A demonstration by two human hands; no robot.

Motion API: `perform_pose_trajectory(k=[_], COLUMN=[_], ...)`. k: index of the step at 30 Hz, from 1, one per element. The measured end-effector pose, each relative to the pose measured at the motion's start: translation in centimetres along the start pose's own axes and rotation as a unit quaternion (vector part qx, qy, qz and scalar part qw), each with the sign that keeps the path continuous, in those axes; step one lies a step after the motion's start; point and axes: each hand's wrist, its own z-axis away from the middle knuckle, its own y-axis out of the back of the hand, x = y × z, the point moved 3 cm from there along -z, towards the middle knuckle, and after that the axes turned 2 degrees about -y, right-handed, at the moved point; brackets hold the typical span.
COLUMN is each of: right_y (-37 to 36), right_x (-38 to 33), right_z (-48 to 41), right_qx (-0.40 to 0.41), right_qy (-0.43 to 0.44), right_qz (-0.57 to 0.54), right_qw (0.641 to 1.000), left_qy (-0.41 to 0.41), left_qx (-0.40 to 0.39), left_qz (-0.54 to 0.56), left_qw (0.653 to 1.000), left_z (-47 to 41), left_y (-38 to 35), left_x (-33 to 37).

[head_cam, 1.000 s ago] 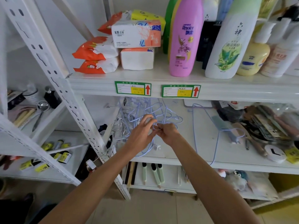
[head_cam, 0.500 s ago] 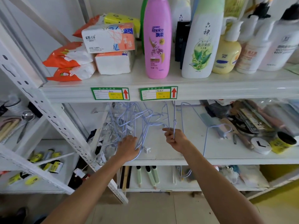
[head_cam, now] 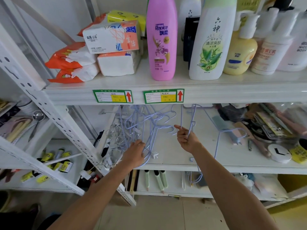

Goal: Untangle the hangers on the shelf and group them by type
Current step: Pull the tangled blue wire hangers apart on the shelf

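Note:
A tangle of light-blue wire hangers lies on the middle white shelf, with white clip hangers and metal rings at its left. My left hand grips the lower wires of the tangle. To its right, my right hand holds one blue wire hanger upright by its neck, clear of the pile. Another blue wire hanger lies alone on the shelf further right.
The shelf above carries tissue packs and bottles, its edge just over the hangers. Cluttered tools and a round white case fill the shelf's right end. A slanted white upright stands left.
My hands, first together at the tangle's middle, have parted. The right hand pulled one blue hanger out to the right and stood it upright; the left dropped to the pile's lower edge.

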Motion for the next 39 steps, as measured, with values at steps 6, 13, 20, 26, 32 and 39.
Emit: perform_pose_trajectory(k=[6, 13, 20, 26, 32, 39], right_y=[0.0, -0.9, 0.1, 1.7, 4.7, 7.3], right_x=[0.3, -1.6, -3.5, -4.5, -2.6, -0.1], right_z=[-3.2, -5.2, -3.1, 3.7, 8.8, 11.0], right_qx=[0.059, 0.205, 0.347, 0.417, 0.496, 0.58], right_qy=[0.041, 0.145, 0.2, 0.198, 0.209, 0.262], right_qz=[0.017, 0.221, 0.403, 0.56, 0.598, 0.489], right_qw=[0.997, 0.942, 0.823, 0.688, 0.594, 0.597], left_qy=[-0.004, -0.01, -0.001, 0.016, 0.021, 0.015], left_qx=[0.018, 0.018, 0.013, 0.048, 0.116, 0.122], left_qz=[0.017, 0.035, 0.006, -0.008, 0.039, 0.133], left_qw=[1.0, 0.999, 1.0, 0.999, 0.992, 0.983], left_z=[0.1, -0.1, -1.5, -2.2, -2.5, -2.2], left_y=[-0.3, 0.0, 0.1, 0.9, 1.3, 1.3], left_x=[-0.5, -0.9, -0.6, -0.2, -0.3, 0.0])
